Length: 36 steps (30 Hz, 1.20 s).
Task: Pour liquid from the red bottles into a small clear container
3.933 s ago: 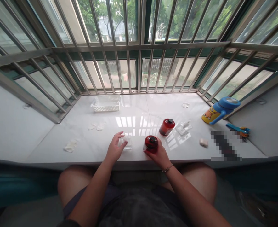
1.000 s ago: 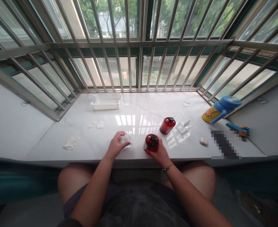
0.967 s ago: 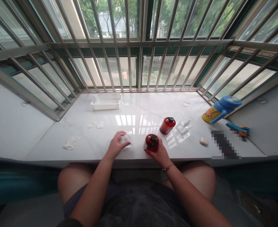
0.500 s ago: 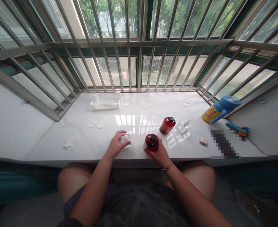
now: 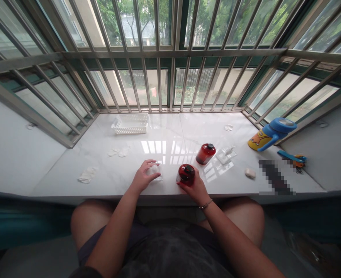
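I sit at a white marble windowsill (image 5: 164, 135). My left hand (image 5: 143, 178) curls round a small clear container (image 5: 155, 171) that stands on the sill near its front edge. A red bottle with a black cap (image 5: 186, 174) stands just to the right, and my right hand (image 5: 195, 187) grips it from the near side. A second red bottle (image 5: 205, 153) stands a little farther back and to the right, untouched.
A white plastic basket (image 5: 129, 124) sits at the back left. White scraps (image 5: 87, 175) lie on the left. A clear pump piece (image 5: 226, 154), a small white block (image 5: 249, 172), a yellow and blue kettle (image 5: 270, 134) and blue scissors (image 5: 292, 157) lie right. Metal bars close the window behind.
My left fingers have closed slightly more over the clear container. The right hand and both red bottles have stayed where they were.
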Each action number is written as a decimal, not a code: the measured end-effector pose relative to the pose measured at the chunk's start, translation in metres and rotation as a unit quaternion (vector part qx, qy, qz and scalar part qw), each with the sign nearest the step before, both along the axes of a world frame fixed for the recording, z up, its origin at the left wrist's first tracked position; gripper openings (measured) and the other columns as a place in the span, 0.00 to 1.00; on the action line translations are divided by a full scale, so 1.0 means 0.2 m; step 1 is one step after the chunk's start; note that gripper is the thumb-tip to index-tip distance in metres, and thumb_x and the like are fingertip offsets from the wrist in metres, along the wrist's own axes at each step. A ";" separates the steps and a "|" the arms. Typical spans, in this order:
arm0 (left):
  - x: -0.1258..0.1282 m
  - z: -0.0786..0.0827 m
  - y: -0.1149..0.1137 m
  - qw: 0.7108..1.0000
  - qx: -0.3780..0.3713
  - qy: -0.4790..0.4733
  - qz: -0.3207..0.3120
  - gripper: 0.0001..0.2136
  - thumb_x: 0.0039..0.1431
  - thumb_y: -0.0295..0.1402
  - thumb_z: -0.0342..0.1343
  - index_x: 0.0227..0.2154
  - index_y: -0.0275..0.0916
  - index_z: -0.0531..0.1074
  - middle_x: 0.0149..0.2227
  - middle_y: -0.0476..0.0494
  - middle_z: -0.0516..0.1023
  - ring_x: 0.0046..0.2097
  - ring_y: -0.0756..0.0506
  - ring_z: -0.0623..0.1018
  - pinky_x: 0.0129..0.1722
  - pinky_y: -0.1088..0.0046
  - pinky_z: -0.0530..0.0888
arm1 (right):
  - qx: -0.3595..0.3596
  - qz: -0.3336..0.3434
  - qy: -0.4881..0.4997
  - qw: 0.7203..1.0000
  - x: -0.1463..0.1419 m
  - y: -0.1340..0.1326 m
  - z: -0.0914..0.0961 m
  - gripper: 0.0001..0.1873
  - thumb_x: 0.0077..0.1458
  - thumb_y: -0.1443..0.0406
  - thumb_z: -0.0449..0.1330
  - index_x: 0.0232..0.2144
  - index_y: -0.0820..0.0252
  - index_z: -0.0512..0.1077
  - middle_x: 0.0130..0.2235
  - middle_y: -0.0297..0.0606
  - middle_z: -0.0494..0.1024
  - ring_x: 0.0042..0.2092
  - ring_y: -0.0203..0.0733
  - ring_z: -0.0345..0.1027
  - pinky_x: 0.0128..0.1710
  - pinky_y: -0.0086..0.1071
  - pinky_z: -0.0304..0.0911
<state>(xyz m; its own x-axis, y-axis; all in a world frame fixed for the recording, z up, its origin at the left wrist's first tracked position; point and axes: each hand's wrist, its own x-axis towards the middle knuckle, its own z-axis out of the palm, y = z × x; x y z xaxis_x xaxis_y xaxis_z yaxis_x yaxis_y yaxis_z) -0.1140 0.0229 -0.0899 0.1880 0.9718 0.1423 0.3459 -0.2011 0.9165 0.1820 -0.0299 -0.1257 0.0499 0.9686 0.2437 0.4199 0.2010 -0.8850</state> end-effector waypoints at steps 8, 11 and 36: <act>-0.01 -0.03 0.01 1.000 0.003 -0.021 0.007 0.18 0.56 0.46 0.72 0.46 0.45 0.79 0.62 0.38 0.75 0.65 0.33 0.75 0.67 0.51 0.69 | -0.002 0.003 0.001 1.000 0.00 0.00 0.00 0.49 0.52 0.47 0.75 0.67 0.52 0.59 0.63 0.50 0.75 0.62 0.59 0.75 0.63 0.55 0.71; -0.01 -0.02 0.01 1.000 0.010 0.002 -0.016 0.18 0.59 0.46 0.71 0.49 0.46 0.81 0.63 0.38 0.74 0.67 0.33 0.74 0.70 0.52 0.67 | -0.001 0.002 0.001 1.000 0.00 0.00 -0.01 0.49 0.52 0.47 0.75 0.67 0.53 0.59 0.63 0.50 0.75 0.62 0.59 0.75 0.63 0.55 0.71; -0.02 -0.07 0.02 0.998 0.061 0.007 0.000 0.25 0.49 0.46 0.78 0.46 0.44 0.77 0.60 0.38 0.75 0.64 0.33 0.75 0.68 0.51 0.69 | 0.008 -0.003 -0.014 1.000 0.00 0.00 -0.01 0.48 0.52 0.47 0.75 0.67 0.52 0.59 0.62 0.50 0.76 0.61 0.60 0.76 0.62 0.55 0.72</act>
<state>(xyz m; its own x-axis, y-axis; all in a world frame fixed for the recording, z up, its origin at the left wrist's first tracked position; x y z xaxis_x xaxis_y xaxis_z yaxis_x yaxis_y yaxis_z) -0.1181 0.0264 -0.1040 0.1901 0.9477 0.2565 0.3593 -0.3103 0.8801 0.1823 -0.0301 -0.1267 0.0495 0.9642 0.2604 0.4459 0.2120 -0.8696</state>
